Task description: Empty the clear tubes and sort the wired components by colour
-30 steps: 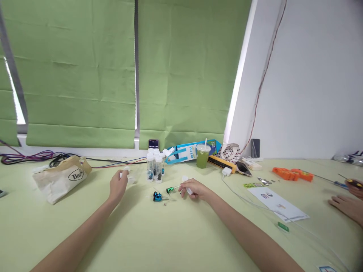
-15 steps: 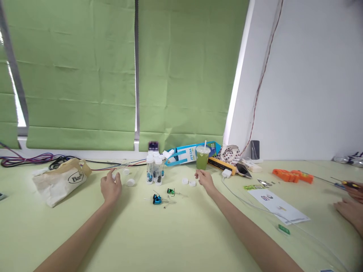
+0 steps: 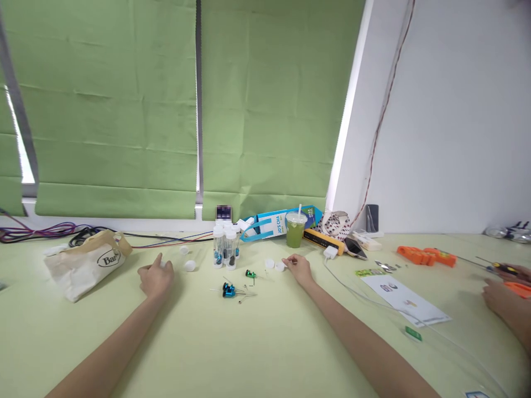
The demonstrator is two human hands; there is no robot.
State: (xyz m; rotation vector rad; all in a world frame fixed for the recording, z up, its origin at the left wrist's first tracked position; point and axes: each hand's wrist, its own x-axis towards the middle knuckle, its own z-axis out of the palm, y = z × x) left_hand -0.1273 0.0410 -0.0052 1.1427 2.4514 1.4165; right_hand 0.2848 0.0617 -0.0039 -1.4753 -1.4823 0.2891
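At the left, my left hand (image 3: 155, 277) is low over the table, index finger raised and the others curled. A small white cap (image 3: 163, 264) shows partly between its fingers. My right hand (image 3: 299, 270) has its thumb and index fingertips apart at the right edge of another white cap (image 3: 280, 266) lying on the table. A second cap (image 3: 269, 263) lies just left of that one. Clear tubes with white caps (image 3: 225, 246) stand upright in a cluster between my hands. In front of them lie a blue metal part (image 3: 229, 290) with thin rods and a green metal part (image 3: 250, 273).
Two more white caps (image 3: 189, 266) lie right of my left hand. A paper bag (image 3: 89, 265) is at far left. A green drink cup (image 3: 295, 231) stands behind my right hand, beside a power strip (image 3: 323, 241). A co-worker's hands (image 3: 508, 298) work at far right near orange parts (image 3: 426, 256).
My left hand has moved slightly left and down, the white cap moving with it. My right hand has lowered to the edge of the cap on the table.
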